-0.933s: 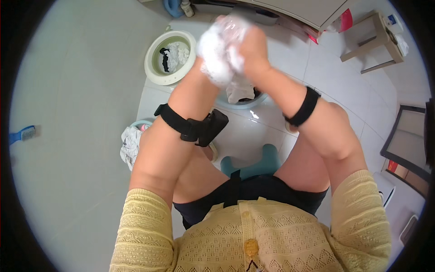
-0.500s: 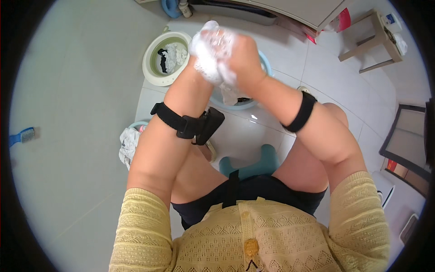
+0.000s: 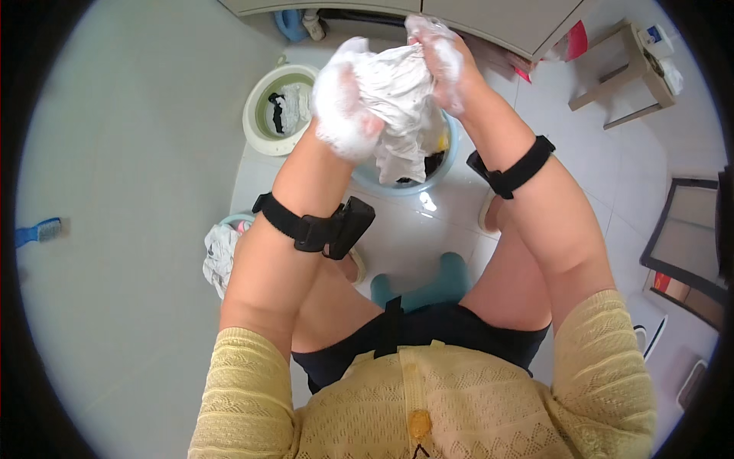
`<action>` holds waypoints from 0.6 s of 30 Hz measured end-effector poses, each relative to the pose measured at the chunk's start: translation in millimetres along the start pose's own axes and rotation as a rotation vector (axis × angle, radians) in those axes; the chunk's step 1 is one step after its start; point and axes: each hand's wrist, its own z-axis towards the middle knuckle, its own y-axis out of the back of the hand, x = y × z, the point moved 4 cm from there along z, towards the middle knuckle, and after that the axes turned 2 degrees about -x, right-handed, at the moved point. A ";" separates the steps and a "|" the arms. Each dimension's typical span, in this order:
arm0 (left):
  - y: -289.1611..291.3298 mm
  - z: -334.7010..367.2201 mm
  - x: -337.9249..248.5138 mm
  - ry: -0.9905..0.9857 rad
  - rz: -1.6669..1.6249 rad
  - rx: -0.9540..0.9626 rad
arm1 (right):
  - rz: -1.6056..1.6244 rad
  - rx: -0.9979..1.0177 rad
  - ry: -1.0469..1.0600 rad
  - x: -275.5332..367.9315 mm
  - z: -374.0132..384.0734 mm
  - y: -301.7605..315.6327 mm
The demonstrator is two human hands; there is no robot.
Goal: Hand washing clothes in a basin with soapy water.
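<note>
A wet white cloth, perhaps a garment, is stretched between my two hands above a light blue basin. Thick foam coats my left hand, whose fingers are closed on the cloth's left side. My right hand, also soapy, grips the cloth's upper right edge. The lower end of the cloth hangs down into the basin. Beside it in the basin lie a dark piece of fabric and something yellow, both partly hidden.
Left of the blue basin stands a white and green basin with black and white laundry in it. White laundry fills a tub by my left leg. A teal stool is under me. A blue brush hangs at far left; a small stool stands at far right.
My hands were pressed together with the foamy cloth bunched between them. Now they are apart, the right hand farther right and up, and the cloth is spread out between them.
</note>
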 end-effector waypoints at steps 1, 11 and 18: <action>-5.1 1.0 -4.0 0.043 -0.093 -0.217 | -0.003 0.003 0.009 2.4 3.0 5.2; -66.0 -12.4 -1.5 0.463 0.752 -0.342 | -0.041 0.240 -0.017 28.4 -17.9 -13.2; -50.9 -3.4 -25.3 0.169 0.286 -0.272 | -0.327 0.592 0.043 26.0 -24.7 -2.7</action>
